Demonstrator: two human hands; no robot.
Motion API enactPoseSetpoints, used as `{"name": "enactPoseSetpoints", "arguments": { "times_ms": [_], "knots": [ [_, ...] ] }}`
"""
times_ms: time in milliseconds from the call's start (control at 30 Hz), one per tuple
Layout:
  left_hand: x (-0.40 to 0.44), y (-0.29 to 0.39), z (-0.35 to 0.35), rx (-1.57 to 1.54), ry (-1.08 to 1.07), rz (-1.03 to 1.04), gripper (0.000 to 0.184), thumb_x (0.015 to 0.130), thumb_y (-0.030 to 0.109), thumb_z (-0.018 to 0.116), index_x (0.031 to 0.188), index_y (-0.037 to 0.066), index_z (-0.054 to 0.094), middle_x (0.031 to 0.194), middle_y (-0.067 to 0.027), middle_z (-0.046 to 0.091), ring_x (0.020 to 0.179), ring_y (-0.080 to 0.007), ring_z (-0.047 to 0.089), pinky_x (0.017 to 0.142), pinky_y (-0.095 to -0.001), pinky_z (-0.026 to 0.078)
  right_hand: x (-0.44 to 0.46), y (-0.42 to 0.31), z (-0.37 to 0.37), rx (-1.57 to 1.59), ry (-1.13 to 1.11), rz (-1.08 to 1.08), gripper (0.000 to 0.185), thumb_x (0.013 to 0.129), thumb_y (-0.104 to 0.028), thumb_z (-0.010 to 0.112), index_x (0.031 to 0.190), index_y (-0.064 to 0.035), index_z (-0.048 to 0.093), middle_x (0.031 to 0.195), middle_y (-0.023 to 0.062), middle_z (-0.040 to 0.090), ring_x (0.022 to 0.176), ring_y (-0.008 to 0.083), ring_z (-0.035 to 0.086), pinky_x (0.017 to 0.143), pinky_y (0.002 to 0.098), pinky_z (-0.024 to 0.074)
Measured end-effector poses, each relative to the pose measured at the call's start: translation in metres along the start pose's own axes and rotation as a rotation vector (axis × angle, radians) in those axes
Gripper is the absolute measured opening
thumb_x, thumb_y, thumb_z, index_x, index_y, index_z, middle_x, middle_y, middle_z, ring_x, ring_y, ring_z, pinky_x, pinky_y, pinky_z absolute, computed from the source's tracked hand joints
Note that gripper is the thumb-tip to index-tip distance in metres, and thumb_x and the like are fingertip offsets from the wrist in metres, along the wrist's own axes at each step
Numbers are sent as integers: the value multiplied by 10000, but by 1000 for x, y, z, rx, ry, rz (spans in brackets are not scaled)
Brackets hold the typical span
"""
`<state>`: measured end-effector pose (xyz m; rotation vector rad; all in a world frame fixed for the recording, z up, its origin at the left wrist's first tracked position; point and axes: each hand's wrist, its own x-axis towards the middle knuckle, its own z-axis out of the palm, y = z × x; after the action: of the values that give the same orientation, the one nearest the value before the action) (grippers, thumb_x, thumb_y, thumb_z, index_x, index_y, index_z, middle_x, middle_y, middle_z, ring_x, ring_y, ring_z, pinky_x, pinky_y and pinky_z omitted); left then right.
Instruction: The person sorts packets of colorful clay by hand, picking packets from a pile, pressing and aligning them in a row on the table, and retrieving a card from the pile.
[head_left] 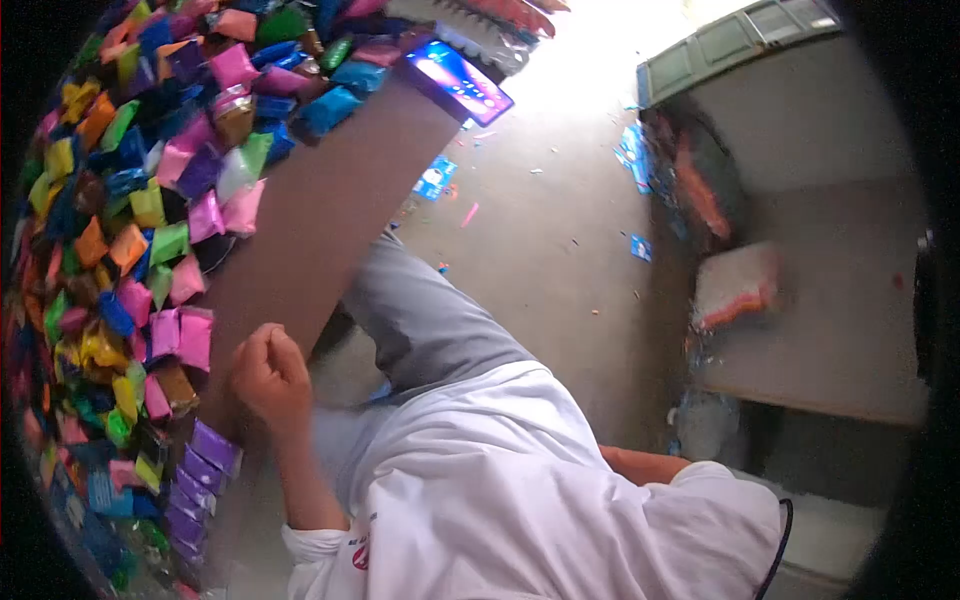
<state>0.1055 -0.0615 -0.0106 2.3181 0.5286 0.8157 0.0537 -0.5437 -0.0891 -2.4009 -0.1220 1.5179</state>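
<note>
My left hand (270, 370) is closed in a fist above the near edge of a brown table (290, 220), with no object showing in or around its fingers. To its left lies a large heap of small colourful packets (150, 205). Several purple packets (205, 475) are lined up in a row below and left of the hand. My right forearm (640, 465) shows beside the white shirt, and the hand on that side is out of sight. A phone with a lit screen (460, 82) lies at the table's far end.
My leg in grey trousers (430, 310) reaches out beside the table. Blue wrappers (435, 178) and small scraps litter the grey floor (540, 260). On the right are a white sack with an orange edge (735, 285) and a pale green shutter (740, 50).
</note>
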Motion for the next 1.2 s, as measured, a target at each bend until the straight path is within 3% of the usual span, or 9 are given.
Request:
{"name": "enactPoseSetpoints", "arguments": {
  "times_ms": [200, 267, 333, 433, 533, 600, 733, 800, 1200],
  "knots": [
    [4, 9, 7, 17, 13, 14, 112, 764, 92, 590, 676, 80, 522, 644, -75, 562, 584, -290, 555, 556, -403, 430, 93, -63, -58, 57, 221, -262, 183, 822, -188, 590, 887, -19, 617, 786, 140, 644, 649, 236, 618, 592, 302, 488],
    [-1, 2, 6, -65, -68, -43, 120, 752, 180, 605, 704, 83, 552, 629, -127, 521, 595, -296, 538, 557, -393, 422, 115, -86, -75, 89, 226, -376, 184, 823, -190, 589, 885, -19, 617, 785, 139, 643, 649, 235, 617, 592, 302, 487],
    [-5, 2, 8, 18, 44, -13, 108, 712, 189, 625, 688, 103, 563, 662, -96, 558, 685, -297, 569, 622, -429, 443, 133, -112, -83, 103, 183, -465, 185, 824, -191, 587, 884, -18, 617, 785, 137, 643, 649, 234, 616, 592, 302, 487],
    [-12, -4, 15, -29, 181, -46, 102, 677, 151, 623, 643, 110, 536, 586, -85, 533, 567, -292, 548, 568, -425, 444, 153, -140, -85, 81, 100, -523, 187, 825, -193, 585, 882, -18, 617, 783, 136, 642, 649, 232, 615, 592, 303, 485],
    [-38, 25, 7, -181, 250, -185, 98, 675, 126, 612, 633, 98, 527, 579, -95, 530, 554, -305, 537, 553, -422, 436, 166, -165, -79, 28, 30, -549, 189, 826, -195, 582, 879, -17, 616, 782, 134, 641, 649, 230, 614, 592, 303, 484],
    [-64, 30, 10, 8, 283, -56, 108, 697, 131, 601, 634, 84, 527, 597, -106, 542, 577, -313, 546, 558, -437, 429, 174, -178, -77, -13, -13, -560, 190, 827, -196, 581, 878, -17, 616, 781, 133, 641, 649, 229, 613, 592, 304, 484],
    [-140, 30, 29, -260, 20, -475, 113, 729, 155, 582, 679, 61, 545, 674, -139, 586, 664, -334, 582, 594, -463, 433, 181, -198, -70, -78, -74, -573, 193, 829, -199, 578, 875, -16, 616, 779, 130, 640, 649, 226, 611, 592, 304, 482],
    [-174, 19, 25, -180, -80, -501, 114, 752, 165, 558, 703, 62, 559, 663, -150, 588, 646, -351, 588, 588, -461, 446, 181, -206, -66, -99, -89, -574, 194, 830, -200, 576, 873, -16, 616, 778, 129, 639, 649, 225, 610, 592, 304, 482],
    [-183, -15, 31, -278, 169, -653, 139, 757, 136, 562, 714, 7, 587, 666, -171, 608, 635, -352, 597, 590, -428, 458, 181, -222, -65, -187, -105, -523, 203, 834, -208, 567, 864, -13, 615, 773, 122, 636, 649, 217, 606, 592, 306, 477]
  ]
}}
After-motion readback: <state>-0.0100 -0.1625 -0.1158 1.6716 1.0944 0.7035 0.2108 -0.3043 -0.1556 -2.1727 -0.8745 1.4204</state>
